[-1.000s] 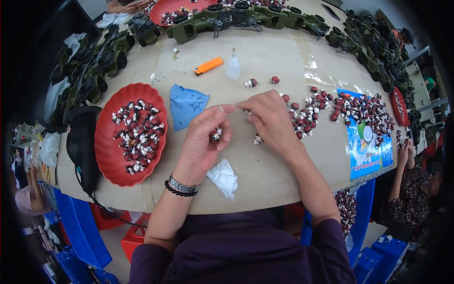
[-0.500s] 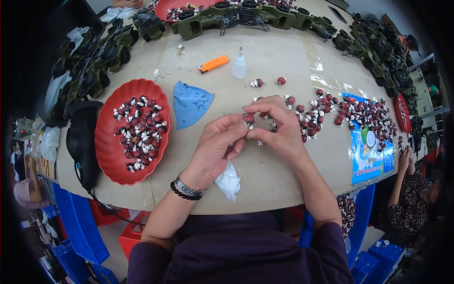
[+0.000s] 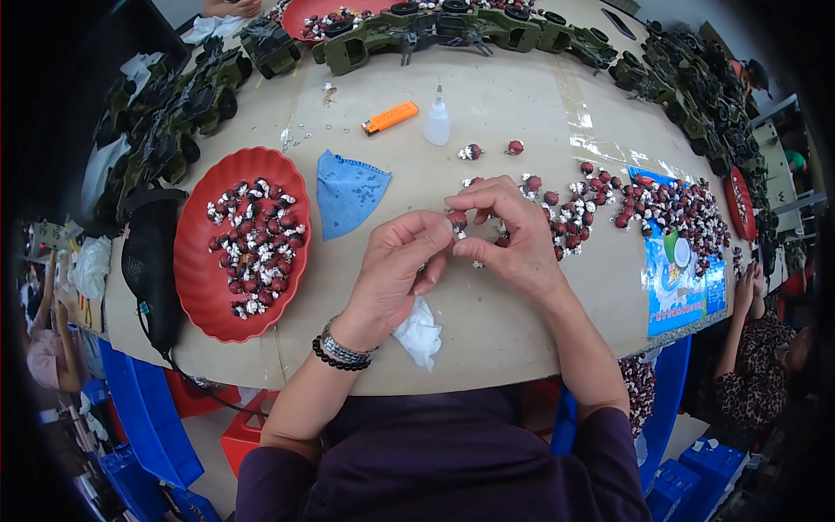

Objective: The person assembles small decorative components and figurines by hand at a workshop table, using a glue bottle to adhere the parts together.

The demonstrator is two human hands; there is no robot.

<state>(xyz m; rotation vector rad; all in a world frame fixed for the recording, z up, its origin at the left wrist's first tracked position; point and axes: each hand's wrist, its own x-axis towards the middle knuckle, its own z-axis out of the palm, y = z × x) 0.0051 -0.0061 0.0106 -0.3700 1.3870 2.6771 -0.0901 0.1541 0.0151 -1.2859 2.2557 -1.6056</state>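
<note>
Over the middle of the table my two hands meet around a small dark-red and white piece [image 3: 457, 218], shaped like a tiny head with a red cap. My left hand [image 3: 397, 261], with a bracelet and black beads at its wrist, pinches it between thumb and fingers. From the other side my right hand [image 3: 513, 237] grips it with curved fingers and thumb. Many alike pieces [image 3: 574, 209] lie loose just right of my right hand. A crumpled white tissue [image 3: 420, 335] sits below my left hand.
At left stands a red scalloped bowl [image 3: 193, 287] of such pieces, beside a black pouch [image 3: 150, 270]. Ahead are a blue cloth [image 3: 350, 193], an orange lighter [image 3: 390, 117] and a needle-tipped bottle [image 3: 437, 122]. Green toy vehicles [image 3: 452, 33] line the far edge.
The view has shifted very slightly. Both hands keep their pinch on the small piece, with hardly any visible movement of the fingers.
</note>
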